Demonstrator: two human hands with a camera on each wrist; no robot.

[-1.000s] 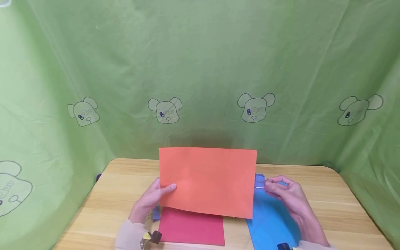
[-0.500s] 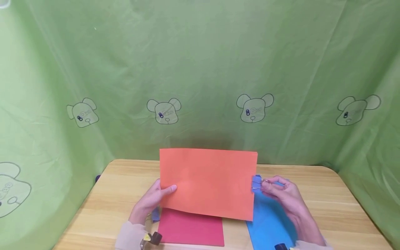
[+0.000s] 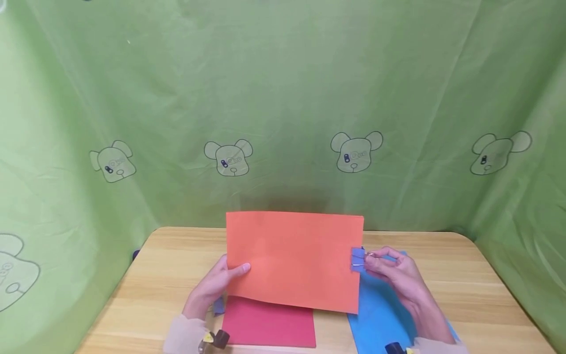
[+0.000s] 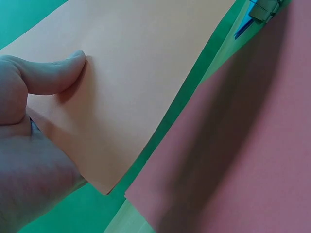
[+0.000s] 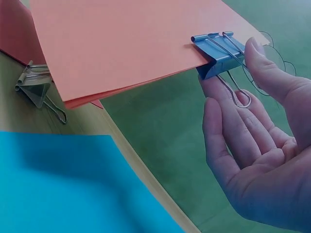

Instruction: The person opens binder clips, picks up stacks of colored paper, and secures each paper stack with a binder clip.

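Orange sheets (image 3: 294, 260) are held up above the table, with more than one layer showing along their edge (image 5: 121, 90). My left hand (image 3: 215, 282) grips their left end, its thumb (image 4: 58, 73) flat on the front face and its fingers hidden behind. A blue binder clip (image 3: 357, 259) sits over the right edge of the sheets. My right hand (image 3: 404, 285) is at this clip; in the right wrist view the thumb touches the end of the clip (image 5: 221, 56), the fingers lie curled below, and one wire handle hangs between them.
A pink sheet (image 3: 269, 324) lies under the orange sheets, with a blue clip (image 3: 218, 306) at its left. To the right lies a blue sheet (image 3: 380, 309). Another clip (image 5: 34, 87) rests on the wooden table (image 3: 464, 275). Green curtain (image 3: 283, 98) stands behind.
My right hand has moved left with the blue clip, which now overlaps the right edge of the orange sheets instead of standing beside it. My left hand keeps its grip.
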